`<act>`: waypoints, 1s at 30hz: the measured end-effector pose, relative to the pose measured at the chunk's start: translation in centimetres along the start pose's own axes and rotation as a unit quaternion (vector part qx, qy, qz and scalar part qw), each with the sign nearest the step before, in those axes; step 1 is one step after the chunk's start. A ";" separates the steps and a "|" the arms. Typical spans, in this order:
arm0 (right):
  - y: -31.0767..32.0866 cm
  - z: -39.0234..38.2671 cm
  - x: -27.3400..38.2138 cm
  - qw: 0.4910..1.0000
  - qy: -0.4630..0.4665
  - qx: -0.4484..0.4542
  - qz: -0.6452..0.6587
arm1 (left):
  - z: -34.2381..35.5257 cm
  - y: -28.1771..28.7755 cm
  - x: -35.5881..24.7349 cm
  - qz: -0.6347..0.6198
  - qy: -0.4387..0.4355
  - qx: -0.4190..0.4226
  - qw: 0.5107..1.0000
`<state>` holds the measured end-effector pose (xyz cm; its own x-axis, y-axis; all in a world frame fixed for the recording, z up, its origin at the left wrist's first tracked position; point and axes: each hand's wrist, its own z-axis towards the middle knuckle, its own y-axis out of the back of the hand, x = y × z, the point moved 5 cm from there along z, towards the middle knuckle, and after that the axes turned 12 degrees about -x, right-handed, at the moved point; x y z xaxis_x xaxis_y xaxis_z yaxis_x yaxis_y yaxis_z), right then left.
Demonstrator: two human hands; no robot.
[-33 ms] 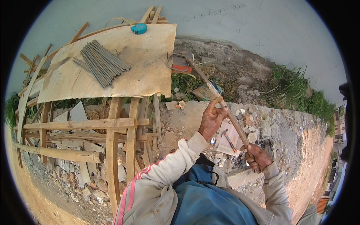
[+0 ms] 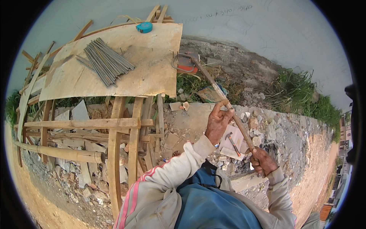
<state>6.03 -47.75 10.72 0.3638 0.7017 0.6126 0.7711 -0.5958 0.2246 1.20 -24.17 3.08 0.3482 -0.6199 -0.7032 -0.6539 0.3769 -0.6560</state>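
Observation:
A long rusty bar (image 2: 240,124) slants from the plywood's right edge down toward me. Its near end is wrapped by my right hand (image 2: 263,162). Further up the bar, my left hand (image 2: 219,123) closes thumb and fingers round it. At the bar's far end, a bent steel rod (image 2: 176,61) curves out past the plywood edge; how the two meet is too small to tell. Several cut steel rods (image 2: 108,61) lie in a bundle on the plywood sheet (image 2: 152,80). A teal tape measure (image 2: 144,27) sits at the sheet's far edge.
A rough timber frame (image 2: 113,152) supports the plywood on the left. Below my hands, a hammer (image 2: 232,143) rests on pale boards among broken rubble (image 2: 272,129). Behind stands a grey wall (image 2: 289,34), with grass (image 2: 293,84) along its foot. Something red-orange (image 2: 193,70) lies beyond the bent rod.
The view has shifted slightly, so the plywood and rods appear a little further right and higher. Both hands keep their hold on the bar, which has hardly moved.

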 end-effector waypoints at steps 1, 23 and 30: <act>-0.1 -0.2 0.4 1.000 0.012 -0.009 -0.019 | -0.1 -0.1 0.5 -0.037 0.019 -0.013 0.999; -4.7 -0.2 -2.3 0.989 -0.018 0.072 0.130 | 4.2 0.8 1.9 -0.107 0.187 0.101 0.971; -6.9 0.5 -3.7 0.982 -0.050 0.085 0.161 | 3.2 1.7 1.2 -0.079 0.192 0.051 0.977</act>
<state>-0.36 -46.03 6.51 0.6463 0.5265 0.5523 0.6804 -0.7253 -0.1047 2.68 -22.10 0.23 0.1493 -0.8812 -0.4486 -0.5358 0.3093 -0.7857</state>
